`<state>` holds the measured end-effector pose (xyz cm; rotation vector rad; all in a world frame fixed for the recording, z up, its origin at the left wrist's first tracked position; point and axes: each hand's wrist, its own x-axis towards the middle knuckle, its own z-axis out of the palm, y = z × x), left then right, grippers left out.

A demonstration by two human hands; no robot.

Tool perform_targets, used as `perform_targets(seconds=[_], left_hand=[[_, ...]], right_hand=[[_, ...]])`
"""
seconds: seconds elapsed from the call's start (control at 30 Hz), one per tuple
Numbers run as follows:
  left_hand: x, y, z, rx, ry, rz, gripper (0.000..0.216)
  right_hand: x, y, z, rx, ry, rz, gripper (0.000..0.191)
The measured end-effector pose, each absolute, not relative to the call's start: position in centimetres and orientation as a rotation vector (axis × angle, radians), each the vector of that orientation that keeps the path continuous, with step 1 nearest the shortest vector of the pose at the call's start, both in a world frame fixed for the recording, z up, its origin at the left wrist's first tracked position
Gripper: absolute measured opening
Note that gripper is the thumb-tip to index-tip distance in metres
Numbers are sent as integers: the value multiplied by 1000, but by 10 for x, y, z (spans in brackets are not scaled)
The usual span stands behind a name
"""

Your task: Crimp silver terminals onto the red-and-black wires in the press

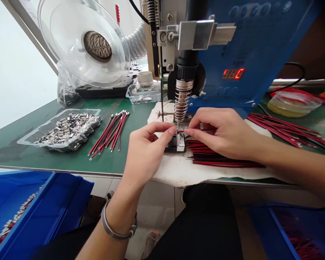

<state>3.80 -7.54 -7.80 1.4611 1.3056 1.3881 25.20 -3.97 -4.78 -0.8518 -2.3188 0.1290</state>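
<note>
One red wire (182,131) in the middle of the frame, pinched in the right hand (224,133) under the spring (183,94), likely to stay steady; in the left hand (147,151), also pinched closed, something too small to tell.

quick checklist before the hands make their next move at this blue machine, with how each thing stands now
1. Right hand has the red wire pinched: ok.
2. Left hand is at the wire's end, thumb and finger together: ok; what lies between them is too small to see.
3. Fingertips well clear of the spring-wrapped tool: not ok, they are right by its lower tip.
4. Display readable: cannot tell, only some segments show lit.
5. More wires near the right hand: ok, a bundle lies below it.
6. Small metal parts at hand: ok, heaped in the clear tray at left.
</note>
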Motion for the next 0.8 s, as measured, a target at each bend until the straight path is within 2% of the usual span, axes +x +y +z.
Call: perform_targets(seconds=[0.8], left_hand=[[39, -79, -74, 1389, 1296, 1412, 22]], right_hand=[[252, -43, -48, -862, -2310, 110, 20]])
